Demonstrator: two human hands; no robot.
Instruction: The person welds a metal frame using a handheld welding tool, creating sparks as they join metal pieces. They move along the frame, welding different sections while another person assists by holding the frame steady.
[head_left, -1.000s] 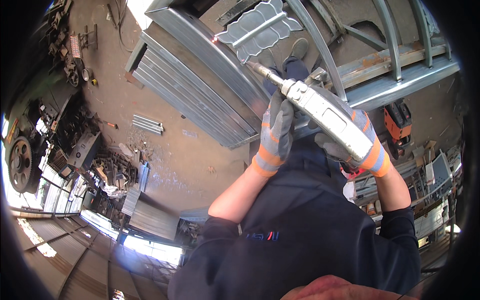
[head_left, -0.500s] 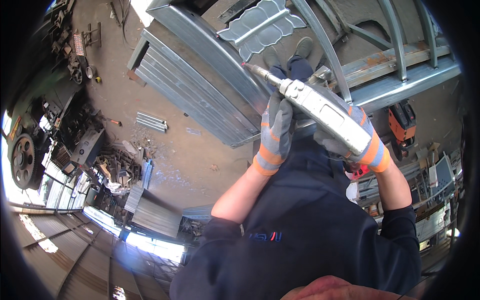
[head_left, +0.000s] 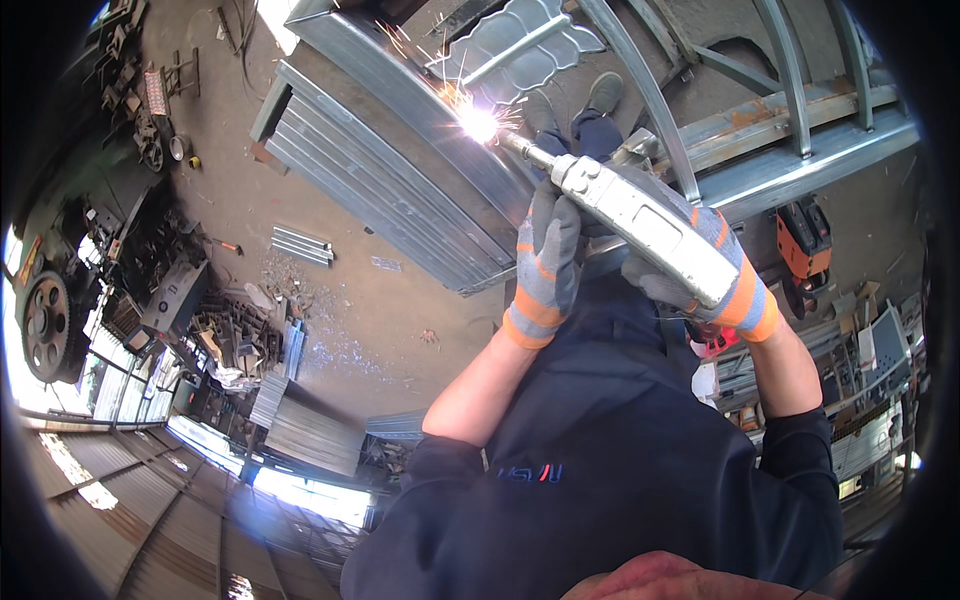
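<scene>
A white handheld welding gun (head_left: 655, 230) slants across my front, its narrow nozzle pointing up and left. My right hand (head_left: 738, 275), in a grey and orange work glove, is closed round the gun's rear body. Near the nozzle end, my left hand (head_left: 548, 255), gloved alike, has its fingers closed against the front of the gun. At the tip, a bright white glare with orange sparks (head_left: 478, 123) covers the contact spot on a steel frame bar (head_left: 400, 90). Beside it lies a scalloped, leaf-shaped metal panel (head_left: 520, 50), partly behind the sparks.
Ribbed metal panelling (head_left: 370, 180) fills the frame to the left. Curved steel bars (head_left: 640, 85) rise at the right, near an orange and black machine (head_left: 805, 245). My shoes (head_left: 603, 95) stand just beyond the nozzle. Scrap metal (head_left: 230, 345) lies at the left.
A bright glare and flying sparks have appeared at the nozzle tip, where only a small red spot showed before. My hands and the gun have shifted slightly left in the picture.
</scene>
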